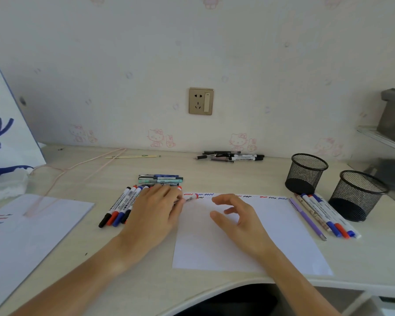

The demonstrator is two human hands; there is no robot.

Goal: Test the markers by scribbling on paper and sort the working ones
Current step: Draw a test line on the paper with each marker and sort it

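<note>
The left hand (160, 206) lies flat, fingers together, on the row of white markers (121, 205) beside the white paper sheet (271, 236). The right hand (235, 213) hovers over the sheet, fingers apart and empty. Two black mesh cups (306, 172) stand right.

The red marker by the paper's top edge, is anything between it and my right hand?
Nothing visible blocks it. The red marker lies at the top left of the paper, partly under the left hand. The right hand hovers open beside it, with only bare paper between.
</note>
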